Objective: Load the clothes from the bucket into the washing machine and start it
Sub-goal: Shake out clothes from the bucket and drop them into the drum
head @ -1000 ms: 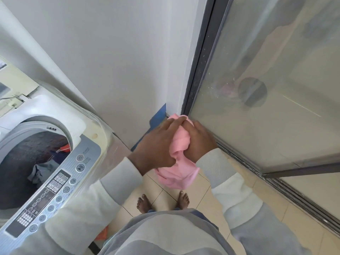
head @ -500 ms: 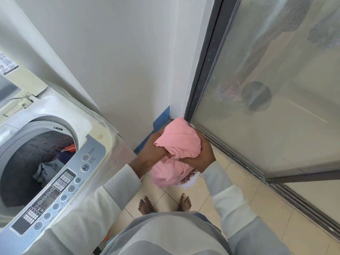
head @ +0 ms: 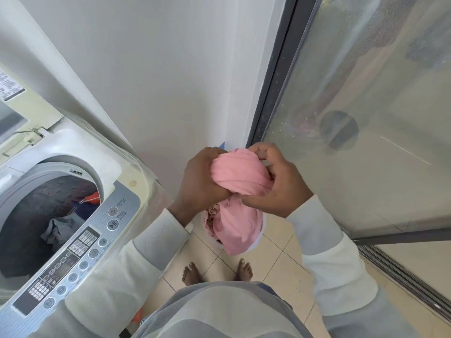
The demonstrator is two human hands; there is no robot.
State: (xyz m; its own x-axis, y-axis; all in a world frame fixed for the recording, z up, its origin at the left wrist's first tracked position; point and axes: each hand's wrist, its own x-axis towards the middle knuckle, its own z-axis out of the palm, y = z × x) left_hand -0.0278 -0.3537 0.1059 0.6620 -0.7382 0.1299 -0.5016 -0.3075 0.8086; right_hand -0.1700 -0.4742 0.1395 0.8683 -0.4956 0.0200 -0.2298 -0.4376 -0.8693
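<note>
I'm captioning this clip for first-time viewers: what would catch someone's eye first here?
The bright pink garment at the centre stands out, bunched and twisted between the left hand and the right hand, which both grip it above the tiled floor. Next comes the open washing machine at the left, with a few dark and grey clothes already in its drum.

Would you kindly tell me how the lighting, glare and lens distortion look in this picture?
Head view: soft, even daylight with no hard shadows. The glass door is hazy and carries dim reflections. The wide lens slants the edges of the wall and bows the washing machine. Its drum is dark inside, and the pink cloth looks sharp.
</note>
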